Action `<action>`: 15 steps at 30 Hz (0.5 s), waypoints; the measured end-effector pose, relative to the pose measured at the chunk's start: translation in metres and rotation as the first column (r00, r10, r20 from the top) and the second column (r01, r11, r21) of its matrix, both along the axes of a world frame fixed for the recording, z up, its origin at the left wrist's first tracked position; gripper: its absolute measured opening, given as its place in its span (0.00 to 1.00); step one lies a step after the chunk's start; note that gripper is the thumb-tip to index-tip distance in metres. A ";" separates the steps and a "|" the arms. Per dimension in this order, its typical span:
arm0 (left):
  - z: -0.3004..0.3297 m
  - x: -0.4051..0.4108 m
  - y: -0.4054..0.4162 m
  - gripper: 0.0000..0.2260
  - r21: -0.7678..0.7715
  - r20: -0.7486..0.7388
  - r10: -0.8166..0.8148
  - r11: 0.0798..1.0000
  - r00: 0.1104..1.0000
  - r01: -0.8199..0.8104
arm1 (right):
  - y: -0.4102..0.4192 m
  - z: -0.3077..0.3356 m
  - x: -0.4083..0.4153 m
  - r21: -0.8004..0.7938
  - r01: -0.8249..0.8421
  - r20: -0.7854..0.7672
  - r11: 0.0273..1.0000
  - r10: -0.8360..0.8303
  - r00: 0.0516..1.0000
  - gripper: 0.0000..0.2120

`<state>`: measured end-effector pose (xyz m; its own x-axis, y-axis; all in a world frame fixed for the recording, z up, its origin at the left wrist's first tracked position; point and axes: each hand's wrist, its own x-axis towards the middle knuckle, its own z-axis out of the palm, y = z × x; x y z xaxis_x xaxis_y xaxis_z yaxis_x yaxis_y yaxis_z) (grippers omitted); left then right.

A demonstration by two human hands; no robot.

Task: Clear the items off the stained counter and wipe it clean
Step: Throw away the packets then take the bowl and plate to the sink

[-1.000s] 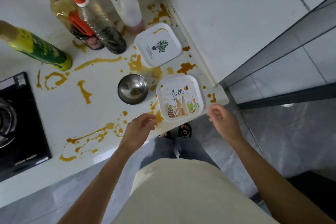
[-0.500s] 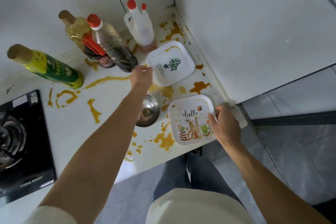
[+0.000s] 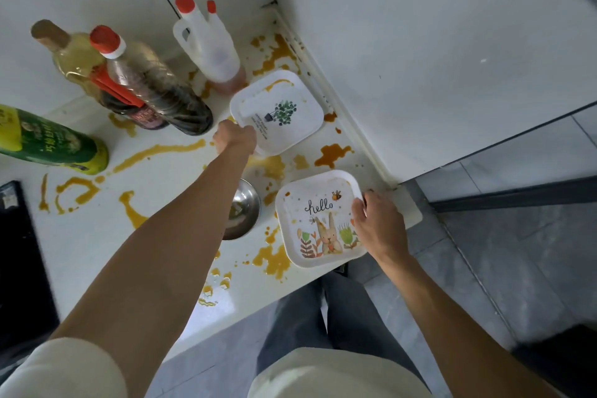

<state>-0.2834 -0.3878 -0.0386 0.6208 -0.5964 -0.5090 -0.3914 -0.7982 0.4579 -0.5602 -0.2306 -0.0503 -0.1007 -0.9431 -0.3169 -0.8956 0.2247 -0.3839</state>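
Note:
The white counter is streaked with orange-brown sauce. Near the corner lies a square white plate with a plant print; my left hand grips its near-left edge. At the counter's front right edge sits a square plate with a rabbit and "hello"; my right hand holds its right rim. Between the plates, a small steel bowl is partly hidden under my left forearm.
Several bottles stand along the back wall: a white jug with red caps, a dark sauce bottle, a pale oil bottle and a green bottle. A black stove fills the left edge. Walls close the corner.
Both hands moved from the counter's front edge onto the plates: the left reached forward to the plant plate, the right closed on the rabbit plate's rim. The camera leaned closer.

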 end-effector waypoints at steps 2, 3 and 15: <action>0.004 -0.004 0.000 0.13 0.002 -0.017 -0.003 1.000 1.000 0.003 | 0.000 0.003 0.000 0.008 0.013 0.043 1.000 -0.014 0.999 0.14; 0.006 -0.005 0.001 0.15 0.000 -0.018 -0.005 1.000 1.000 0.005 | 0.000 0.004 0.000 0.014 0.017 0.061 1.000 -0.018 0.998 0.14; 0.056 -0.005 0.050 0.15 -0.237 0.088 -0.132 0.960 0.987 0.149 | 0.007 0.027 -0.015 0.134 0.208 0.378 0.969 -0.244 0.893 0.22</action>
<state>-0.2883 -0.3376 0.0171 0.5509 -0.7802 -0.2963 -0.5300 -0.6013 0.5979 -0.5755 -0.2232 -0.0236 -0.1591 -0.8761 -0.4551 -0.5997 0.4519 -0.6604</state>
